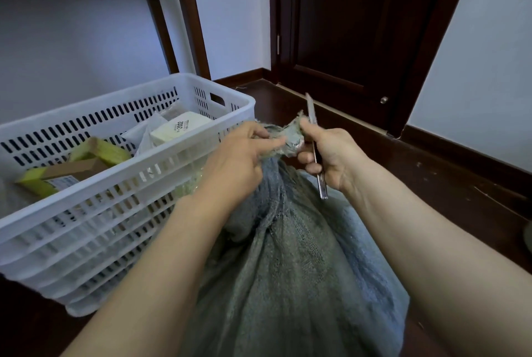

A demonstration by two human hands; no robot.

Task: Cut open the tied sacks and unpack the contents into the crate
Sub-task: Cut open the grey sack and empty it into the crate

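- The grey-green woven mesh sack (288, 270) stands between my forearms, beside the white slotted plastic crate (86, 212).
- My left hand (241, 155) pinches its bunched neck; my right hand (328, 155) grips the slim metal knife (323, 184).
- I'd keep the neck taut and cut away from my fingers.

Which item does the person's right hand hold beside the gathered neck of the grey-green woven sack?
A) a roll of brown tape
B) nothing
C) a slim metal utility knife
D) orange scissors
C: the right hand grips a slim metal utility knife, blade up, beside the grey-green woven sack.
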